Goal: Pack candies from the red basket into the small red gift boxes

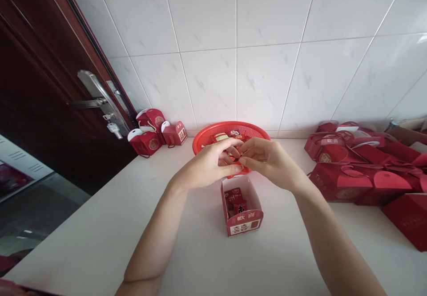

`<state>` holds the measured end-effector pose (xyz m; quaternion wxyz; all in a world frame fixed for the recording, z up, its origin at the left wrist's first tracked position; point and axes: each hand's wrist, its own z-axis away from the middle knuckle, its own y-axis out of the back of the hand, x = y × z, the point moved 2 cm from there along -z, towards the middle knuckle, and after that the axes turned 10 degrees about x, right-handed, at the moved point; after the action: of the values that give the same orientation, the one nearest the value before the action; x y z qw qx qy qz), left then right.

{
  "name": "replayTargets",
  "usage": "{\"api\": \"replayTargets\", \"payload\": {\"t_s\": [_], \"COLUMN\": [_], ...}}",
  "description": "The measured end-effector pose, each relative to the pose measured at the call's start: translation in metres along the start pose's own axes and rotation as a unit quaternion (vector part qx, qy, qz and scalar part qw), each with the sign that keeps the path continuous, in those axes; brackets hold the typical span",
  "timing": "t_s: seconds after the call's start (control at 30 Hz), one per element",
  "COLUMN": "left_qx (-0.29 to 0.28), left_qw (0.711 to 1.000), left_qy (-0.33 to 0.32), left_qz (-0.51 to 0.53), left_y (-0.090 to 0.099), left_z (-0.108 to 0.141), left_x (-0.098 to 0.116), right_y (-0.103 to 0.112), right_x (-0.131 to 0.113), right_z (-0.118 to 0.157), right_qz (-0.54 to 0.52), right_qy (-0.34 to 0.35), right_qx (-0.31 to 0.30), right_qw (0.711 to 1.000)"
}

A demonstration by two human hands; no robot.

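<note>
An open red box (243, 213) with small red wrapped packets (235, 196) inside stands on the white table (187, 251). Beyond it, a red plastic basket (207, 133) holds more wrapped pieces. My left hand (213, 162) and my right hand (267, 160) meet above the basket's near edge, behind the open box. Between their fingertips is a small red wrapped piece, partly hidden by the fingers, and both hands are closed on it.
Closed red gift boxes (150, 135) stand at the back left, near a dark door (43, 64) with keys in its lock. Many red boxes (360, 176) are piled on the right. A tiled wall (207, 78) rises behind the table.
</note>
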<state>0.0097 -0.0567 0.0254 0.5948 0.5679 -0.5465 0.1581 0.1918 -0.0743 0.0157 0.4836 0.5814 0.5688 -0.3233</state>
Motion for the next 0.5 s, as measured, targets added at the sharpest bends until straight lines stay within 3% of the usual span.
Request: {"api": "replayTargets", "payload": {"t_s": [0.13, 0.23, 0.3, 0.43, 0.5], "left_qx": [0.000, -0.002, -0.018, -0.052, -0.081], "left_qw": [1.000, 1.000, 0.996, 0.976, 0.968], "left_qy": [0.011, 0.013, 0.003, -0.013, -0.010], "left_qz": [0.019, -0.028, -0.089, -0.210, -0.236], "left_y": [0.001, 0.010, 0.018, 0.025, 0.022], "left_z": [0.000, 0.003, 0.005, 0.005, 0.003], "left_x": [0.000, 0.003, 0.003, -0.001, -0.005], "right_y": [-0.001, 0.001, 0.000, -0.015, -0.024], "right_x": [0.001, -0.002, -0.005, -0.004, -0.001], "right_z": [-0.003, -0.002, 0.002, 0.012, 0.015], "right_qz": [-0.011, 0.052, 0.118, 0.300, 0.390], "right_qy": [0.022, 0.051, 0.073, 0.093, 0.100], "right_qx": [0.005, 0.000, -0.043, -0.186, -0.217], "right_qw": [1.000, 0.997, 0.989, 0.931, 0.889]}}
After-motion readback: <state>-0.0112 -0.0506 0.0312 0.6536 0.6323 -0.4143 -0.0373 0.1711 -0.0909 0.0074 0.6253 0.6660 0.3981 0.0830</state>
